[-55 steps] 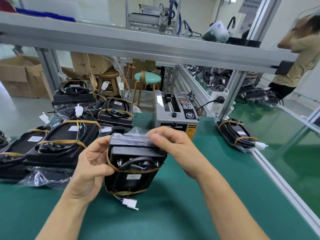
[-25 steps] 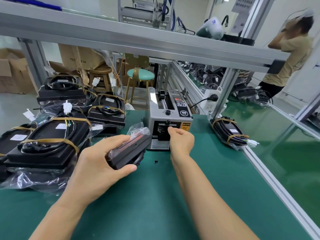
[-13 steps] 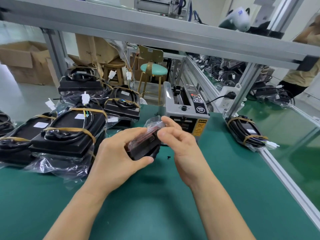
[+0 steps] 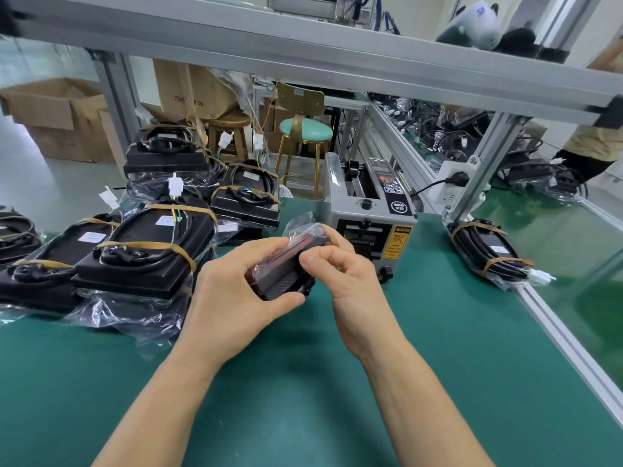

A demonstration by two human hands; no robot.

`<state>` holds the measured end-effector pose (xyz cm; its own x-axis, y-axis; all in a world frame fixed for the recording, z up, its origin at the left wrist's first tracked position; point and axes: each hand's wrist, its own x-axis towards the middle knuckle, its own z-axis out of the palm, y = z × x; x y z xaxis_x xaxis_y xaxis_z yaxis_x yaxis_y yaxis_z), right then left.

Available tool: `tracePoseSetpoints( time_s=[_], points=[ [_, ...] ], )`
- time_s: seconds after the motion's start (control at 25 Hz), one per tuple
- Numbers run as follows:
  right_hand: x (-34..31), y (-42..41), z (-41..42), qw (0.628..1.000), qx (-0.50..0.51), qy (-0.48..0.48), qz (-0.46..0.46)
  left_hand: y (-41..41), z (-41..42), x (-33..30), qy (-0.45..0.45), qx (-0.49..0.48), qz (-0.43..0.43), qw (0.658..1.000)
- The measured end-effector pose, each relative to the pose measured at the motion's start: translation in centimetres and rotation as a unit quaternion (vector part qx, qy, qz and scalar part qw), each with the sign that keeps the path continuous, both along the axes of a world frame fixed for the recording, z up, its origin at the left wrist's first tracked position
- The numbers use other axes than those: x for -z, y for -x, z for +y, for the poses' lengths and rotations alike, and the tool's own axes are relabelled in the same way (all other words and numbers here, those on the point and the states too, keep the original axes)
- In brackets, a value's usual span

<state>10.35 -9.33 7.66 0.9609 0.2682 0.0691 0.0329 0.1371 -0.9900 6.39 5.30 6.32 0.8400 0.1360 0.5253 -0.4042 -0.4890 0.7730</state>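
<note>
A second ago your right hand (image 4: 350,281) was at the tape dispenser (image 4: 371,210); now it is back at the black unit (image 4: 283,274), thumb and curled fingers pinching the clear bag (image 4: 300,227) against the unit's upper right edge. Your left hand (image 4: 236,298) grips the unit from the left as before, holding it above the green mat (image 4: 303,399), just in front of the dispenser. Your fingers cover most of the unit, its cable face is turned out of sight, and I cannot tell whether any tape lies under the right fingertips.
</note>
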Motion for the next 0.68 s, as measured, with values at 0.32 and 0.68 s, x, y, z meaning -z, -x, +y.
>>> tracePoseSetpoints(
  time_s=[0.32, 0.68],
  points=[
    [0.58, 0.0, 0.13, 0.995, -0.009, -0.096, 0.022, -0.07, -0.03, 0.03, 0.001, 0.007, -0.012, 1.0],
    [0.9, 0.03, 0.58, 0.998, 0.022, -0.066, 0.008, -0.13, 0.08, 0.31, 0.004, 0.007, -0.004, 1.0]
  ],
)
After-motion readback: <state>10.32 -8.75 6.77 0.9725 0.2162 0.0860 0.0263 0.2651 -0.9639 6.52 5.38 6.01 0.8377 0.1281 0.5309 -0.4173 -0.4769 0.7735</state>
